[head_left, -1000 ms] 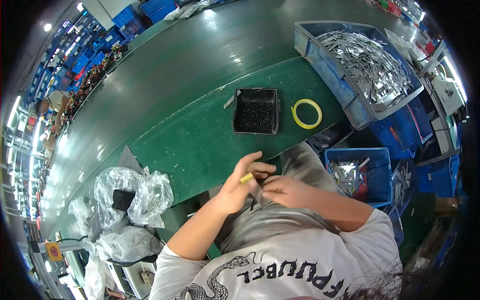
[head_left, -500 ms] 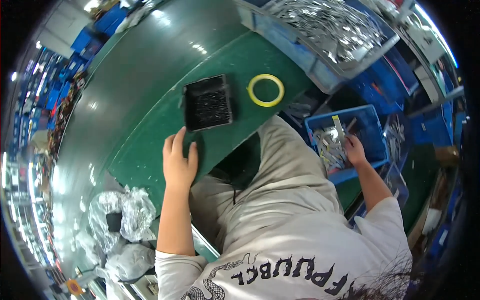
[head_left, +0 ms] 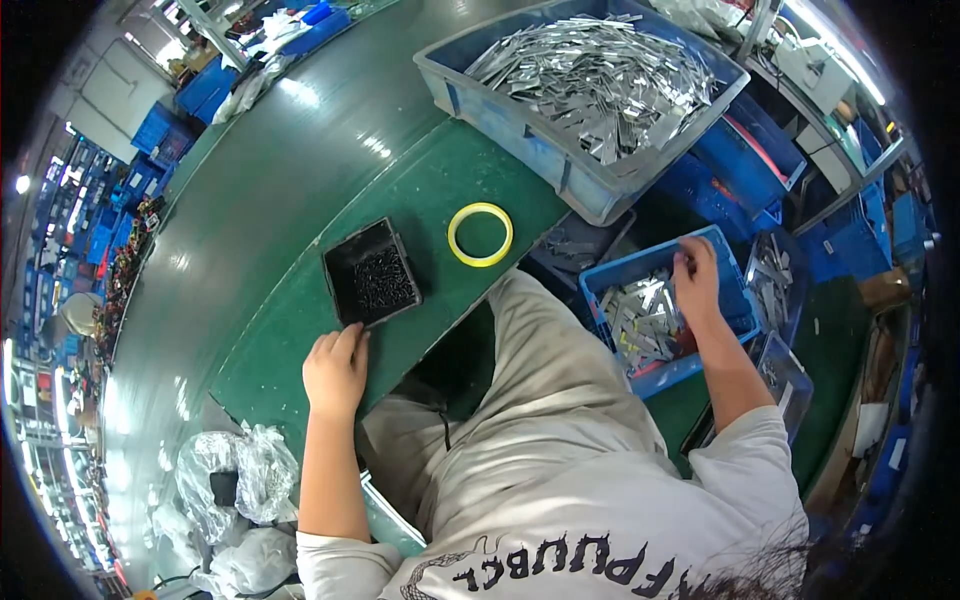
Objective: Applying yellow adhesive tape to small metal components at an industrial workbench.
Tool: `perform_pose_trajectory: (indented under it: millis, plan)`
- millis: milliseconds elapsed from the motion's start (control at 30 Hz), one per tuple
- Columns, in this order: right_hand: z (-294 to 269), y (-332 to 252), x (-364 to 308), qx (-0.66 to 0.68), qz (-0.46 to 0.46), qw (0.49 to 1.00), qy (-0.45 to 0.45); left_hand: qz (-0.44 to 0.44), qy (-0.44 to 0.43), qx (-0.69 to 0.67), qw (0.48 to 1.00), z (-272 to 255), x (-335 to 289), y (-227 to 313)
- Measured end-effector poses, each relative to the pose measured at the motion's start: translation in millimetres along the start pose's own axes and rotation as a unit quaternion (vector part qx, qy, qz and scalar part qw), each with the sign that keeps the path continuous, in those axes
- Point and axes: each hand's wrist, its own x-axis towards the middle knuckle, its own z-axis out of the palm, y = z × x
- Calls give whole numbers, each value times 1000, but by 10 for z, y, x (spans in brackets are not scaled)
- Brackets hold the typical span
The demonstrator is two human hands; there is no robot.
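A black open box [head_left: 338, 277] with many small dark pieces in it rests on the green work surface. My left hand [head_left: 335, 372] is at its near edge, fingers curled and closed with the fingertips on the rim. To the right of the box lies a roll of yellow tape [head_left: 457, 240]. My right hand [head_left: 697, 280] is above a blue bin [head_left: 655, 380], fingers bent and thumb apart, with nothing visible between them. Loose flat metal strips [head_left: 637, 318], some with yellow bits, lie inside the bin, partly hidden by my hand and forearm.
A large blue-grey crate [head_left: 570, 160] heaped with shiny metal strips stands at the far right. Clear trays with more strips [head_left: 770, 275] sit beside the blue bin. Crumpled clear plastic bags [head_left: 262, 475] lie at the left. My lap is close below the table edge.
The strip in my right hand is gone from it, and that hand has moved toward the bin's far side. My left fingers have closed at the black box, which is turned slightly. The view has shifted.
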Motion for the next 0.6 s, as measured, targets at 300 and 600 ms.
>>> perform_pose_trajectory:
  millis: [300,600]
  plan:
    - [-59,-1558,1720,-163,-299,940,-8,-7,-1,-32,999,-96,-274,231]
    - [988,-1421,2668,-440,-98,832,-323,-33,48,-81,995,-141,-437,244]
